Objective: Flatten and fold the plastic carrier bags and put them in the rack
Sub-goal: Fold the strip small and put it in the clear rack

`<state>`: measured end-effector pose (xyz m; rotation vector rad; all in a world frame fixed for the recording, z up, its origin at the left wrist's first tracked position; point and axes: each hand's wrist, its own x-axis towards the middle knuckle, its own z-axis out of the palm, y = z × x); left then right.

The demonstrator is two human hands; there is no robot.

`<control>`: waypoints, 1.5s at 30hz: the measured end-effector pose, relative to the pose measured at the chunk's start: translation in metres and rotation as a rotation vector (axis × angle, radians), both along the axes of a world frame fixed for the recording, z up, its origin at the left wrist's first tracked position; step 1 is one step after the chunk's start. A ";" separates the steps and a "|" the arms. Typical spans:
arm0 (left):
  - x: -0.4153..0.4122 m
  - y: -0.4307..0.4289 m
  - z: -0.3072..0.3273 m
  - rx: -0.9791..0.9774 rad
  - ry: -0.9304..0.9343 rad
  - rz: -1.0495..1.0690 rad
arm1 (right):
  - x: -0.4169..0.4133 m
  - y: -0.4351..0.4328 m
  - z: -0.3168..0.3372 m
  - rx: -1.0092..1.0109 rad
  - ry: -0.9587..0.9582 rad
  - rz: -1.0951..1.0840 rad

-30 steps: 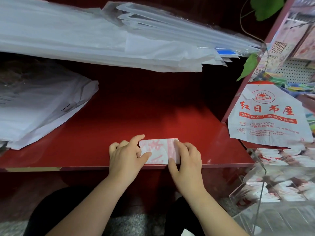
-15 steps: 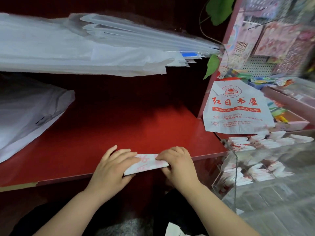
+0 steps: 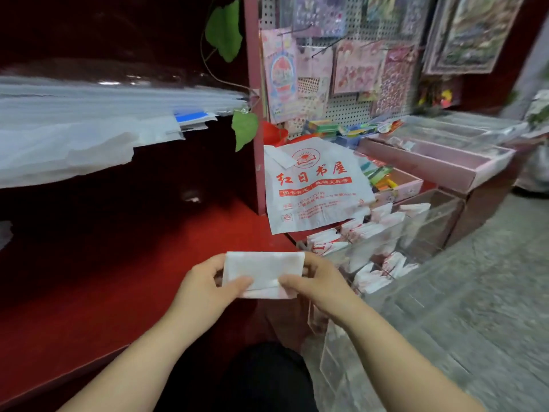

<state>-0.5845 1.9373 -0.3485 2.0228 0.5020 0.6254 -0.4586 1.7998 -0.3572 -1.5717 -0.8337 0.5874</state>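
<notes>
A folded white carrier bag (image 3: 263, 270) is lifted off the red shelf (image 3: 98, 292), a small flat rectangle held between both hands. My left hand (image 3: 205, 288) pinches its left end, thumb on top. Its right end is pinched by my right hand (image 3: 315, 285). To the right stands a clear acrylic rack (image 3: 430, 224) with several folded bags (image 3: 371, 233) upright in its compartments. An unfolded white bag with red print (image 3: 312, 185) lies behind the rack, leaning over the shelf's corner.
A stack of white and clear plastic sheets (image 3: 89, 126) fills the upper shelf at left. A pink upright post (image 3: 255, 108) divides shelf from pegboard display (image 3: 356, 69). Pink trays (image 3: 430, 162) with stationery sit behind the rack. Grey floor lies at right.
The folded bag has been picked up off the shelf and is now held in the air by both hands. The view has swung right toward the rack.
</notes>
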 end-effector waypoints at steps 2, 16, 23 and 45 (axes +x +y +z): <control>0.028 -0.009 0.005 -0.040 0.024 -0.027 | 0.020 -0.012 0.001 0.030 0.039 -0.061; 0.238 -0.062 0.049 0.055 0.034 -0.123 | 0.199 -0.089 0.006 0.104 -0.184 -0.514; 0.322 -0.080 0.052 0.184 0.010 -0.072 | 0.294 -0.110 -0.028 -0.457 -0.640 -0.661; 0.371 -0.123 0.020 0.299 0.136 -0.327 | 0.297 -0.111 -0.059 -0.025 -0.408 -0.713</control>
